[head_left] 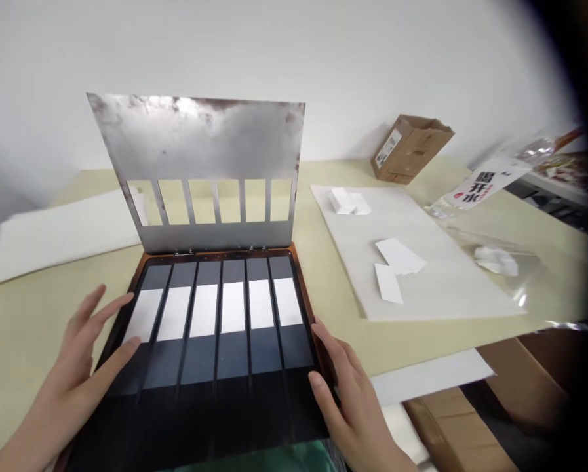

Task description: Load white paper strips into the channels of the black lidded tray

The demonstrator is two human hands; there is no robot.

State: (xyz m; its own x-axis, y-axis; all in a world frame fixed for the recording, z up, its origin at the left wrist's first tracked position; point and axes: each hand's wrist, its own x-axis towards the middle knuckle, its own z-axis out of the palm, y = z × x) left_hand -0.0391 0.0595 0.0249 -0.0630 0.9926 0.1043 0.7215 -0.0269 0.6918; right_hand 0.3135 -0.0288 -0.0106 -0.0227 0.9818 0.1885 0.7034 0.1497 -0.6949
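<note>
A black jig tray (210, 413) with an orange-brown edge lies in front of me, split into narrow columns. A row of white cards (233, 307) sits across its dark panels. Hinged at its far side, a silver metal lid (210, 141) with a row of rectangular windows stands raised. My left hand (80, 360) is spread at the tray's left edge, its thumb and a fingertip by the leftmost card. Along the right edge rests my right hand (347, 380), fingers stretched and thumb apart, beside the tray's rim. Neither hand grips a card.
On the right, a white foam sheet (343, 262) carries loose white cards (399, 255) and a small white stack (341, 200). Behind it stands a brown cardboard box (411, 151). A labelled clear bottle (490, 180) lies at far right. White sheets (67, 229) lie left; cartons (465, 426) sit below the table edge.
</note>
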